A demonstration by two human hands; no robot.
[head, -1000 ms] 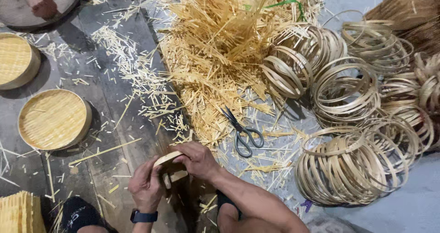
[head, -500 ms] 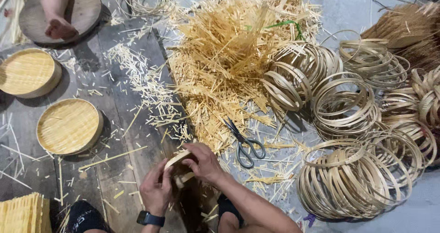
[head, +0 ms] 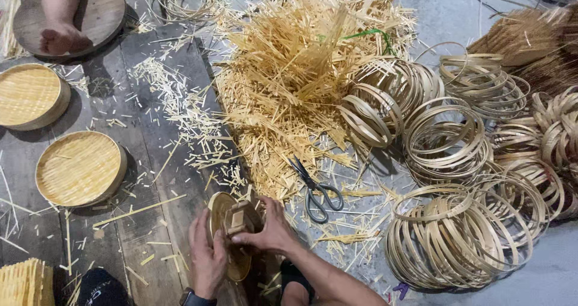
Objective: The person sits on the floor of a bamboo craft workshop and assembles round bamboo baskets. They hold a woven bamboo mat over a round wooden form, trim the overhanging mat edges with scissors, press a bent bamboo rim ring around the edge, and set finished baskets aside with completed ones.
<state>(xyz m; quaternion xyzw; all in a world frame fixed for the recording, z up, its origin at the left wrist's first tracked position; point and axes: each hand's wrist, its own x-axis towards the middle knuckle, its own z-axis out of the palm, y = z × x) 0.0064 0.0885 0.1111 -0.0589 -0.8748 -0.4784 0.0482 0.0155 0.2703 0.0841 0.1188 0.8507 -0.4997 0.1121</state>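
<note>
Down at the near edge, both hands work on one round bamboo tray [head: 227,234], tipped up on its rim so the face can be reached. The left hand [head: 208,259] cups the rim from the near left and steadies it; the right hand [head: 271,229] clasps a small wooden block [head: 239,217] against the tray's face. Scissors [head: 316,190] lie just right of the hands, within easy reach, beside the big heap of bamboo slivers [head: 301,83]. Bent bamboo hoops [head: 457,234] are stacked in coils to the right. Two finished trays [head: 78,167] sit apart on the left planks. No packages, labels or signs show.
</note>
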